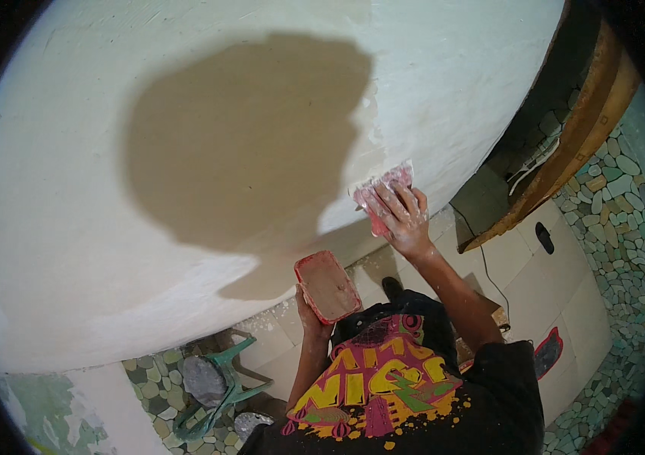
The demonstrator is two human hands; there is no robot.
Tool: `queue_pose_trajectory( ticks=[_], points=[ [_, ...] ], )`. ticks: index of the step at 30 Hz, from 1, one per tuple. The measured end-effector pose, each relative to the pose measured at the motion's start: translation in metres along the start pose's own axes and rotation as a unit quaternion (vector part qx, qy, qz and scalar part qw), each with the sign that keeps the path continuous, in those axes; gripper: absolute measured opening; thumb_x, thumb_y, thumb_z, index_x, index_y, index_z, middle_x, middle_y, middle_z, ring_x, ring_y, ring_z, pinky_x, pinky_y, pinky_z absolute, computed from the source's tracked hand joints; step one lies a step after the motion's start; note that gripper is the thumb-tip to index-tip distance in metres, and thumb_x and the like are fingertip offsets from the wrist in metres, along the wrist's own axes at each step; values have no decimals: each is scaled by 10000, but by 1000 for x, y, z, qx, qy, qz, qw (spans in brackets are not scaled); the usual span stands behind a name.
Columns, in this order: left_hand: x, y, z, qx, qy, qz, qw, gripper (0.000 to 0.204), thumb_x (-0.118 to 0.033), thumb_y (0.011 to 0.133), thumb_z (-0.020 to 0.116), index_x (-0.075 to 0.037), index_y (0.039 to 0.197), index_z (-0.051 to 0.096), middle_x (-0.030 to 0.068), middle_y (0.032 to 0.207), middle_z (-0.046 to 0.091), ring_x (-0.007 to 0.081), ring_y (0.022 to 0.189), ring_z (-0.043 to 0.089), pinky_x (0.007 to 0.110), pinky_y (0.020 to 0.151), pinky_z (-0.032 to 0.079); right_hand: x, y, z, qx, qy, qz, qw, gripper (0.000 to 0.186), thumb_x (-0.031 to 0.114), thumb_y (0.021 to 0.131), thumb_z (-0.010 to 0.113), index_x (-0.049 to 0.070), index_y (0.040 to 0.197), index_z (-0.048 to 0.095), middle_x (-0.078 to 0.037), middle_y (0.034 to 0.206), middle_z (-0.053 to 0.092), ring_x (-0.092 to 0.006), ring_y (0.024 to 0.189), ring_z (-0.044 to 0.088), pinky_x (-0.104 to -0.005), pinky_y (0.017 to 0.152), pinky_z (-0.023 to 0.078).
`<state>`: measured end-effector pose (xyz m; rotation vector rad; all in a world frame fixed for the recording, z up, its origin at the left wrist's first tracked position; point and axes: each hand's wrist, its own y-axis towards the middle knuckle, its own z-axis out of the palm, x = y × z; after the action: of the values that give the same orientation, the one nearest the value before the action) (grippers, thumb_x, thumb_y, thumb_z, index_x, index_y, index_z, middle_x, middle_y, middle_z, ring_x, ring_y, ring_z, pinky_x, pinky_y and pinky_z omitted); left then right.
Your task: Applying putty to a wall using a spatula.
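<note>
My right hand (407, 226) presses a pink, putty-smeared spreader (374, 203) to the white wall (444, 129), fingers spread over its back. White paste coats the spreader's upper edge and my fingers. Lower and to the left, my left hand (312, 312) grips a red rectangular tub (297, 271) from its left side and underneath. Smooth greyish-beige putty (327, 287) fills the tub. A damp-looking patch edge runs up the wall above the spreader, and a large shadow covers the wall to the left.
A green plastic chair or stool (230, 371) stands at lower left beside a grey rounded stone (205, 381). A curved wooden edge (576, 144) borders a dark opening at right. A cable (487, 269), a dark slipper (544, 237) and a red-rimmed dark piece (548, 353) lie on the tiles.
</note>
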<state>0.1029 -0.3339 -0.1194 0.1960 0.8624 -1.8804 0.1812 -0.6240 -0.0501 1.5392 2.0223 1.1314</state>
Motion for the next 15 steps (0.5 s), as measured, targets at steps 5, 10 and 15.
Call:
queue_pose_trajectory(
  ticks=[5, 10, 15],
  points=[
    [7, -2, 4, 15, -53, -18, 998, 629, -536, 1080, 426, -126, 1557, 441, 129, 1497, 569, 361, 1304, 600, 563, 1076, 520, 4, -10, -16, -89, 180, 110, 973, 687, -52, 749, 745, 92, 1415, 660, -158, 1435, 620, -346, 1252, 604, -500, 1056, 462],
    [17, -2, -11, -50, -32, 23, 998, 621, -540, 1082, 415, -123, 1541, 461, 128, 1482, 581, 362, 1290, 606, 561, 1074, 521, 16, 51, -42, -170, 345, 284, 878, 613, -137, 838, 609, 9, 1433, 619, -200, 1319, 651, -305, 1188, 664, -341, 976, 551],
    [19, -1, -14, -17, -57, 11, 998, 654, -572, 1074, 417, -105, 1529, 471, 132, 1494, 571, 346, 1319, 584, 535, 1116, 490, 68, 71, -23, -183, 277, 230, 915, 612, -120, 816, 621, 24, 1411, 641, -199, 1312, 657, -333, 1143, 694, -374, 926, 591]
  ],
)
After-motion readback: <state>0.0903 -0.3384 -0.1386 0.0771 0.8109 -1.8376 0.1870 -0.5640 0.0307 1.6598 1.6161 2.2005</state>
